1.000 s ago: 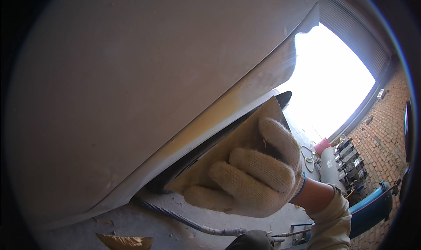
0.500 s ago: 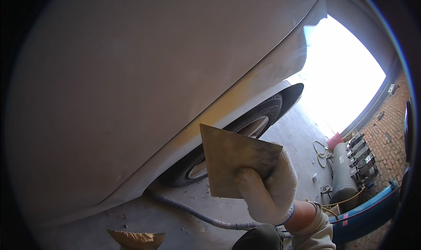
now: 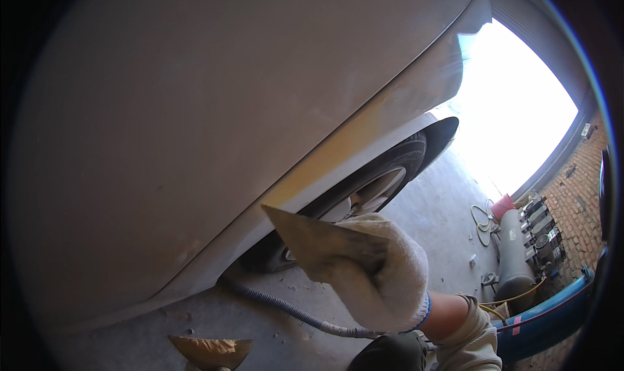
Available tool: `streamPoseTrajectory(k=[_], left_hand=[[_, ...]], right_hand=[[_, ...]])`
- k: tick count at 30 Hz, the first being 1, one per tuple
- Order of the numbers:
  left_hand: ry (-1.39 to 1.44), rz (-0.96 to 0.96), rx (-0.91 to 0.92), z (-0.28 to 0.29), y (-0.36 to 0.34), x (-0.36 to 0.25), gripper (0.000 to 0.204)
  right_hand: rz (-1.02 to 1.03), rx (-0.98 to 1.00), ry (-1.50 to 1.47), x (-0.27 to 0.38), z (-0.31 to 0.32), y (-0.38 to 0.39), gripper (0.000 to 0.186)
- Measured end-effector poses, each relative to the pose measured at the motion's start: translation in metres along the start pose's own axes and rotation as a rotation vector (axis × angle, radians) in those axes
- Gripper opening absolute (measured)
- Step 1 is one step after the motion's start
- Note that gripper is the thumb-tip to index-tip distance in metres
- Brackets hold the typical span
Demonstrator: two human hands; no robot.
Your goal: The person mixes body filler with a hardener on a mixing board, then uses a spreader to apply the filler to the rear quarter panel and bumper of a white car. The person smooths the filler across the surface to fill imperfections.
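Observation:
My right hand [image 3: 396, 273], in a white knit glove with a blue cuff edge, pinches a flat metal filler spreader [image 3: 325, 241] between thumb and fingers. The spreader tilts, its far corner pointing up and left. That corner overlaps the lower edge of the grey car panel [image 3: 195, 111], by a yellow filler patch [image 3: 305, 172]; I cannot tell whether they touch. At the lower edge is a fan-shaped plate [image 3: 179, 346] bearing a yellowish lump of filler [image 3: 218, 348]. A pale bit below it may be my left hand; its fingers are hidden.
A car wheel [image 3: 390, 176] sits under the panel, behind my right hand. A ribbed grey hose [image 3: 279, 309] crosses the concrete floor. To the right stand a grey tank [image 3: 513, 241], a red bucket [image 3: 502, 206], a blue cylinder [image 3: 546, 322] and a brick wall [image 3: 578, 208].
My right hand has turned the spreader, so its face shows narrower. The spreader's far corner has moved left and slightly down, toward the panel's lower edge. The view has shifted slightly.

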State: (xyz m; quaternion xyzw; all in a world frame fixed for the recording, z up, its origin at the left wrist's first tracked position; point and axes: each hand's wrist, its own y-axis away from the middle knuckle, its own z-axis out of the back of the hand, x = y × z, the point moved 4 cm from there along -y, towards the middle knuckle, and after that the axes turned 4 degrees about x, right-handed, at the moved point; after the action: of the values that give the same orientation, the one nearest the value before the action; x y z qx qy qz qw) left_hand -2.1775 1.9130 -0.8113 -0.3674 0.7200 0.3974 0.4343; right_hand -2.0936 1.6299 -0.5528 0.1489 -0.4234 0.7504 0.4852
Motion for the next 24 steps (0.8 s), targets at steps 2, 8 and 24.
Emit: streamPoseTrajectory(k=[2,8,24], left_hand=[[0.014,-0.017,-0.019,0.0,-0.001,0.001,0.027],[0.073,-0.071,-0.027,-0.003,-0.004,0.01,0.023],[0.047,-0.028,-0.026,-0.007,0.002,0.018,0.012]], right_hand=[[-0.06,-0.038,-0.075,-0.006,0.002,-0.002,0.03],[0.314,0.161,0.33,-0.003,-0.005,-0.008,0.03],[0.38,0.016,0.276,-0.013,0.01,-0.016,0.029]])
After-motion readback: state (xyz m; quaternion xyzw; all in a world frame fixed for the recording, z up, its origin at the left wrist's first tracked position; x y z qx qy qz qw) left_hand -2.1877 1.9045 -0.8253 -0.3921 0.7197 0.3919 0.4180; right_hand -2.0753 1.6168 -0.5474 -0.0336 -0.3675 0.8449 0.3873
